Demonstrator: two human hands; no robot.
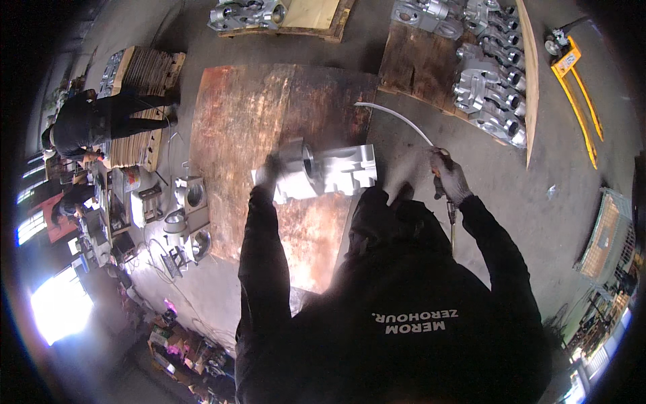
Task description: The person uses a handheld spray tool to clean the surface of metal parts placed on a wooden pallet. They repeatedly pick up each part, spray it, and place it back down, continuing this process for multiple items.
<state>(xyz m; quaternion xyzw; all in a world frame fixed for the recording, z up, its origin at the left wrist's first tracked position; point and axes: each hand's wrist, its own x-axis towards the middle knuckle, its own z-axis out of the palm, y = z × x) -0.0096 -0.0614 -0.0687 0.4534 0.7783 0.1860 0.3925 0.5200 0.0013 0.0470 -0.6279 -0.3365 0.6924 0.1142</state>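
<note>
The silver casting (346, 168) lies on the wooden board (235, 101); the left hand (269, 172), too blurred to read its grip, is at its left end. The right hand (453, 179) is wrapped round a curved-tube tool (398, 115); cleaning seems in hand, calling next for aiming its tip at the casting.

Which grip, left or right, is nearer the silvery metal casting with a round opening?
Left. The left grip is at the left end of the silvery metal casting, blurred, contact unclear; the right grip is apart, off to its right, around a long, pale, curved-tube tool.
</note>
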